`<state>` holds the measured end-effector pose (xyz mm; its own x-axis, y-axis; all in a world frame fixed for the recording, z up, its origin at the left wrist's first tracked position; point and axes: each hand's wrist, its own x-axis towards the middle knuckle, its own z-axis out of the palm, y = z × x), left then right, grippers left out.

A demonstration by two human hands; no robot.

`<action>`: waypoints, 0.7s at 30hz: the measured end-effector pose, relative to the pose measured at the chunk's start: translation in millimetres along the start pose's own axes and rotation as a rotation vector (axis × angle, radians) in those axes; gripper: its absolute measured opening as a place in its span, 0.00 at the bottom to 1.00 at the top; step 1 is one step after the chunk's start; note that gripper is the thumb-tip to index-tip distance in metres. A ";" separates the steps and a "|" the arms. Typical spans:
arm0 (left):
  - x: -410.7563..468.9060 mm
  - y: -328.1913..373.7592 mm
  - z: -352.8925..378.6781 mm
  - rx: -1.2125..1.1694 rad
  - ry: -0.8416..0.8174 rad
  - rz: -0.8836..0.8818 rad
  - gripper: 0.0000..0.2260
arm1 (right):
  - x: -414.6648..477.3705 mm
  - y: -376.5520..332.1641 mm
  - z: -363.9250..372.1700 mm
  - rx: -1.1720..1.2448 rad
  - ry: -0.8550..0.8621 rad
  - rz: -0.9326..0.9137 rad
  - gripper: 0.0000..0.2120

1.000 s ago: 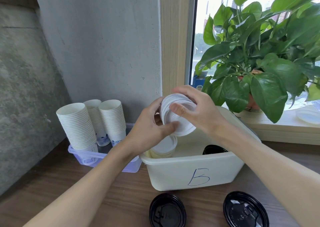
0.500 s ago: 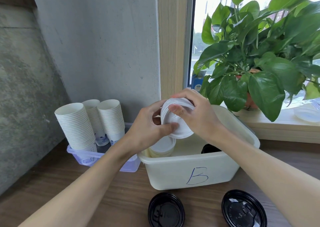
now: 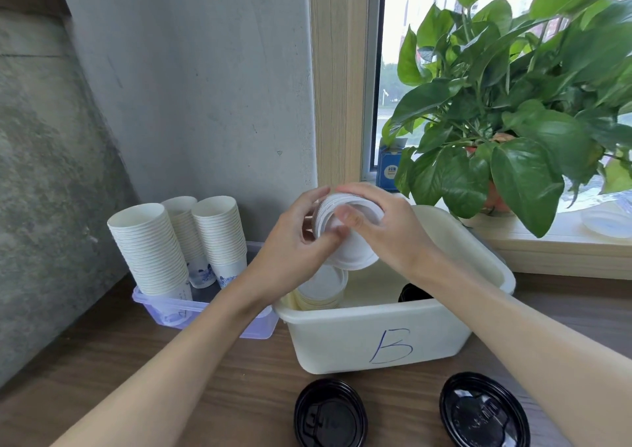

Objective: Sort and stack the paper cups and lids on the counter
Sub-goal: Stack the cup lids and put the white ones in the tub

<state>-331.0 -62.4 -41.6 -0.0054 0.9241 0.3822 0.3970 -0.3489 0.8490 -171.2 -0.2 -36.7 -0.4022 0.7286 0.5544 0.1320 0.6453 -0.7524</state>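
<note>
Lids [image 3: 349, 253], seemingly a stack, gripped by left hand [image 3: 290, 253] and right hand [image 3: 393, 233] above tub [image 3: 342, 340] marked "B".

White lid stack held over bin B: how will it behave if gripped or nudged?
Probably light: the left hand and right hand hold the white lid stack just by its rim. Likely to fan apart or shed lids, since it is tilted on edge and the nested rims look loosely layered. Thin rims probably flex if squeezed.
</note>
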 end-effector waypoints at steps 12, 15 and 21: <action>-0.5 1.2 -1.4 0.009 0.002 0.019 0.24 | 2.1 -1.7 0.4 0.093 0.032 0.056 0.12; 0.4 0.9 -2.7 0.004 -0.006 0.026 0.24 | 3.3 -1.2 2.5 0.071 0.041 0.037 0.18; -0.7 1.0 -2.9 -0.036 -0.008 0.051 0.23 | 4.2 0.1 4.6 0.054 0.049 0.010 0.18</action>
<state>-333.3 -63.8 -40.0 0.0212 0.9058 0.4231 0.3632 -0.4012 0.8409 -177.0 1.8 -36.0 -0.3558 0.7460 0.5630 0.0856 0.6259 -0.7752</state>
